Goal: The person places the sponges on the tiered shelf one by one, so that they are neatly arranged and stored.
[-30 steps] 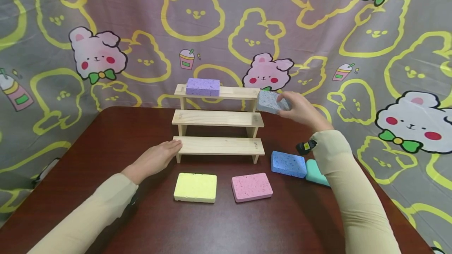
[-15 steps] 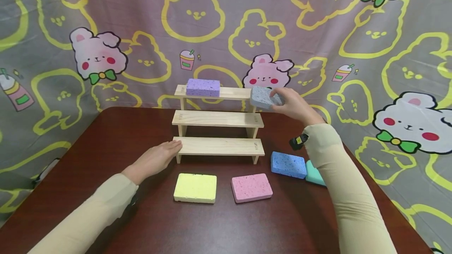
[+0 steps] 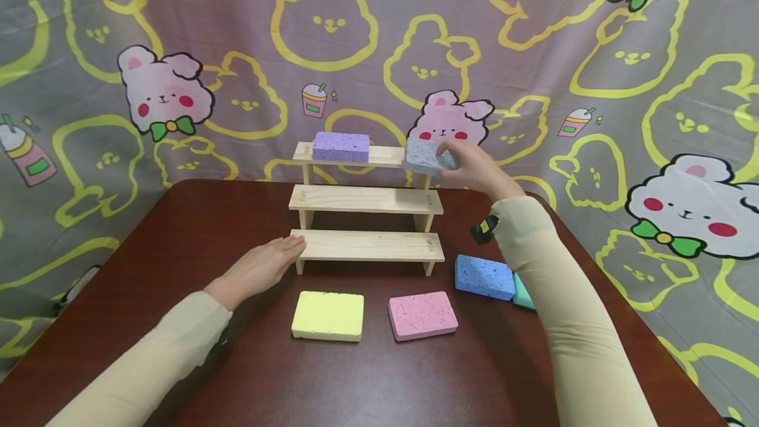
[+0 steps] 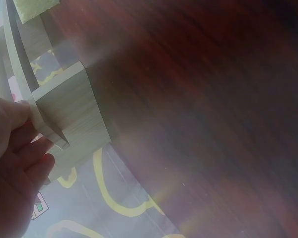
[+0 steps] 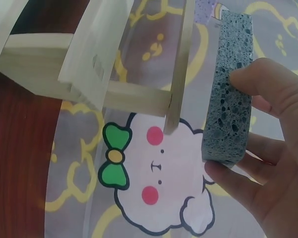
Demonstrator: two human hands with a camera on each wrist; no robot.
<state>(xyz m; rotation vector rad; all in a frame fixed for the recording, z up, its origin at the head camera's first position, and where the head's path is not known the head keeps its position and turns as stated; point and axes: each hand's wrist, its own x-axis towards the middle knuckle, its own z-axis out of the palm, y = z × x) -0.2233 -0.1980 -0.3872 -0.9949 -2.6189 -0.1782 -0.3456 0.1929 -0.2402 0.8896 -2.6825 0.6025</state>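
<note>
A three-step wooden display shelf (image 3: 365,199) stands on the table. At the left end of its lowest board is my left hand (image 3: 257,273); in the left wrist view, thumb and fingers (image 4: 37,153) grip the board's end. My right hand (image 3: 474,167) holds a grey-blue sponge (image 3: 423,155) at the right end of the top step. Seen from the right wrist, this sponge (image 5: 228,84) is pinched between thumb and fingers, and a gap shows between it and the top board (image 5: 181,74). A purple sponge (image 3: 340,147) lies on the top step's left part.
On the table (image 3: 237,374) in front of the shelf lie a yellow sponge (image 3: 328,316) and a pink sponge (image 3: 423,315). Right of the shelf are a blue sponge (image 3: 484,277) and a teal sponge (image 3: 523,292), partly hidden by the right sleeve. A patterned curtain (image 3: 379,31) hangs behind.
My right hand has carried the grey-blue sponge leftward and slightly up, from beside the top step to over its right end. The left hand has stayed put.
</note>
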